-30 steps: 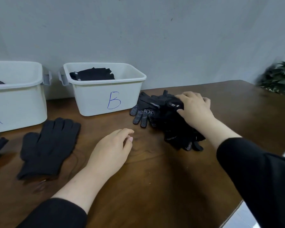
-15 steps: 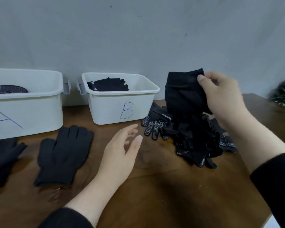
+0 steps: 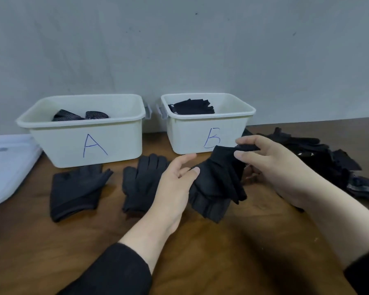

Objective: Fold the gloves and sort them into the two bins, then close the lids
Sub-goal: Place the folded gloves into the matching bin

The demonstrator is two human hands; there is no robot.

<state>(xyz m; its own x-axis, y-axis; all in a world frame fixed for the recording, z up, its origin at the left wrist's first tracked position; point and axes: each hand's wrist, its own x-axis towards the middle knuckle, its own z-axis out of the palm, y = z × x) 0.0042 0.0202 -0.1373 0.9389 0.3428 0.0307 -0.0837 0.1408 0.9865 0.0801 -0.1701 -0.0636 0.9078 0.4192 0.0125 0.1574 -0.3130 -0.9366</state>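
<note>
A black glove (image 3: 216,184) hangs just above the table in front of bin B (image 3: 209,124). My right hand (image 3: 271,167) pinches its cuff between thumb and fingers. My left hand (image 3: 175,184) touches the glove's left side with loosely spread fingers. Bin A (image 3: 87,133) and bin B are white and open, each with dark gloves inside. Two black gloves (image 3: 77,188) (image 3: 143,184) lie flat on the table in front of the bins. A pile of black gloves (image 3: 328,162) lies to the right, behind my right arm.
White lids (image 3: 6,165) are stacked at the left table edge beside bin A. A grey wall runs close behind the bins. Bare brown tabletop (image 3: 222,252) stretches toward me.
My right hand carried the glove from above the pile down and left to the front of bin B. My left hand rose to meet it. The view swung left.
</note>
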